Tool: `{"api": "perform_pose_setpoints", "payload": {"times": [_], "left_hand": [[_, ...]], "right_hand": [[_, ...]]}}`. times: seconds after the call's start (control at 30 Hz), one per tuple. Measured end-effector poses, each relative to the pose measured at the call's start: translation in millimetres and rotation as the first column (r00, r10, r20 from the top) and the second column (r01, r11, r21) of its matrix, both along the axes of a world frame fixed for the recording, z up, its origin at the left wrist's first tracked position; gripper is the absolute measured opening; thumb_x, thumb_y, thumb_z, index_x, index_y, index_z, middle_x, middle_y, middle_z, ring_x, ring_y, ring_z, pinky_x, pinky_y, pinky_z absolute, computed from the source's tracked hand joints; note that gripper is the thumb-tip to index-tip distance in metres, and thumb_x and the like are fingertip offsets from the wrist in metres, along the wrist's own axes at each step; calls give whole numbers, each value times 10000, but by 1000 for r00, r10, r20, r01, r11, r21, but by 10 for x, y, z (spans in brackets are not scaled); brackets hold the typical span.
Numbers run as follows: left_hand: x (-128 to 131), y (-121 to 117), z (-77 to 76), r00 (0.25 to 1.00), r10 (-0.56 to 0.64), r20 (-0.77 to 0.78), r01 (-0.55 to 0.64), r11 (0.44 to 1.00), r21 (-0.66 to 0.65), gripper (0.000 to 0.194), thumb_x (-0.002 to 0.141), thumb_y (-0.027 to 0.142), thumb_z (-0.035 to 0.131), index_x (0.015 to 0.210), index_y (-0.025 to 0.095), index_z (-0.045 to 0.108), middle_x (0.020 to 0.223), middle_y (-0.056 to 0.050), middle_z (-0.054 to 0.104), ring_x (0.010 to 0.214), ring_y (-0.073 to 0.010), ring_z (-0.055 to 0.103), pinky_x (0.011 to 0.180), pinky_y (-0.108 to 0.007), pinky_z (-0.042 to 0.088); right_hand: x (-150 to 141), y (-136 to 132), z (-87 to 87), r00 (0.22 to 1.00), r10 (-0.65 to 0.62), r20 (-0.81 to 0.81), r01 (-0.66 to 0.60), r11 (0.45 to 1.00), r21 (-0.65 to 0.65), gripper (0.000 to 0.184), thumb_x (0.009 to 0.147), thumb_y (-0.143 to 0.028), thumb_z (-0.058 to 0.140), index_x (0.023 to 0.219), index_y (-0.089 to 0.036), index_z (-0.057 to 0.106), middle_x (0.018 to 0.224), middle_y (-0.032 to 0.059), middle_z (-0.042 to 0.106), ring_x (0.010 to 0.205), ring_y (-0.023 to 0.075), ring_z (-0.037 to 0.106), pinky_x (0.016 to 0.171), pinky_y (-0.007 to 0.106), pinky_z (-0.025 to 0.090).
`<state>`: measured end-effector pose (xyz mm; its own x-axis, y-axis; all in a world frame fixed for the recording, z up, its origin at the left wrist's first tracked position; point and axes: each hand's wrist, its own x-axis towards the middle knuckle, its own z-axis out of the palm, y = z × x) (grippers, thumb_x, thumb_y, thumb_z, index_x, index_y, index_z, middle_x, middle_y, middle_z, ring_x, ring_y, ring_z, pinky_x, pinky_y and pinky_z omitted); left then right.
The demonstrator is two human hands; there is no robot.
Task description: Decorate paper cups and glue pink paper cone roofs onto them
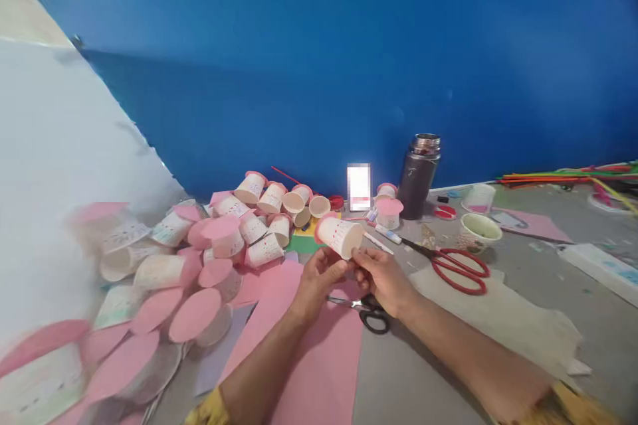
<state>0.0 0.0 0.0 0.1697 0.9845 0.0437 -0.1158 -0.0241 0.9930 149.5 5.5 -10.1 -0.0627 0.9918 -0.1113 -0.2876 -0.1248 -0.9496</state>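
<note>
Between my two hands is a white paper cup (339,235) with small printed marks and a pink disc on its base. It is tilted, with its open mouth turned right and toward me. My left hand (321,279) grips it from below on the left. My right hand (381,275) pinches near the cup's rim with thumb and fingers. Under my hands lie black-handled scissors (373,319) on a long pink paper sheet (319,365).
Many similar cups with pink discs (224,236) are heaped on the left. Red-handled scissors (461,270), a dark thermos (419,179), a green-rimmed cup (481,229) and a marker (387,234) stand or lie to the right. A blue panel (323,80) rises behind.
</note>
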Motion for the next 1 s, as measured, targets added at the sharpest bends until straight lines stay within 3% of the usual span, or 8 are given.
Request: {"api": "perform_pose_setpoints", "payload": {"times": [0.17, 0.33, 0.4, 0.47, 0.53, 0.6, 0.8, 1.0], "left_hand": [[6, -76, 45, 950, 157, -271, -108, 977, 186, 323, 862, 451, 634, 727, 161, 678, 724, -45, 697, 719, -182, 616, 691, -296, 461], [12, -95, 22, 943, 183, -277, -134, 974, 185, 400, 915, 488, 566, 691, 169, 654, 672, -30, 673, 620, -151, 549, 622, -283, 421], [11, -100, 26, 950, 173, -262, -126, 974, 187, 387, 918, 476, 563, 689, 174, 641, 672, -24, 662, 626, -148, 545, 620, -277, 419], [13, -111, 38, 951, 162, -265, -105, 971, 216, 363, 908, 452, 576, 674, 179, 624, 658, -15, 638, 639, -148, 545, 632, -272, 424], [16, -118, 48, 947, 155, -283, -94, 972, 215, 345, 895, 426, 582, 653, 182, 611, 632, -8, 615, 636, -148, 545, 635, -271, 429], [11, -104, 45, 940, 168, -297, -122, 978, 168, 334, 885, 402, 576, 635, 183, 604, 604, -5, 602, 614, -145, 538, 619, -269, 426], [-90, 48, -27, 954, 240, -181, -240, 970, 22, 250, 829, 421, 639, 778, 177, 650, 651, -2, 637, 605, -145, 561, 594, -268, 439], [-184, 126, -31, 926, 309, -217, -312, 950, 23, 272, 822, 449, 662, 786, 182, 624, 658, 9, 629, 609, -137, 555, 599, -256, 439]], "right_hand": [[-27, -77, 70, 995, -43, 94, 35, 996, 88, 439, 705, -593, 760, 589, -188, 637, 523, -17, 578, 489, 100, 452, 474, 237, 328], [-24, -157, 99, 935, -113, 338, 8, 955, 298, 352, 831, -468, 673, 602, -203, 646, 593, 7, 658, 569, 139, 558, 562, 262, 419], [-14, -141, 85, 954, -81, 289, 9, 970, 241, 355, 814, -473, 705, 604, -194, 647, 612, 16, 678, 553, 127, 541, 537, 251, 403], [12, -87, 67, 998, -24, 61, 20, 998, 67, 340, 742, -465, 784, 616, -176, 658, 596, 16, 669, 508, 99, 494, 485, 227, 356], [55, -12, 56, 979, -23, -205, -1, 993, -119, 321, 656, -425, 849, 648, -163, 663, 577, 0, 644, 469, 71, 439, 443, 201, 308], [103, 58, 56, 940, -44, -338, -30, 977, -210, 306, 613, -378, 865, 678, -163, 656, 563, -22, 609, 449, 55, 395, 425, 189, 286], [146, 83, 87, 922, -22, -385, -71, 972, -225, 312, 609, -353, 879, 692, -156, 651, 573, -27, 593, 453, 43, 374, 424, 178, 262], [116, 9, 98, 977, 51, -205, -75, 991, -111, 429, 602, -517, 903, 714, -146, 719, 624, 18, 675, 501, 49, 425, 465, 185, 274]]}}
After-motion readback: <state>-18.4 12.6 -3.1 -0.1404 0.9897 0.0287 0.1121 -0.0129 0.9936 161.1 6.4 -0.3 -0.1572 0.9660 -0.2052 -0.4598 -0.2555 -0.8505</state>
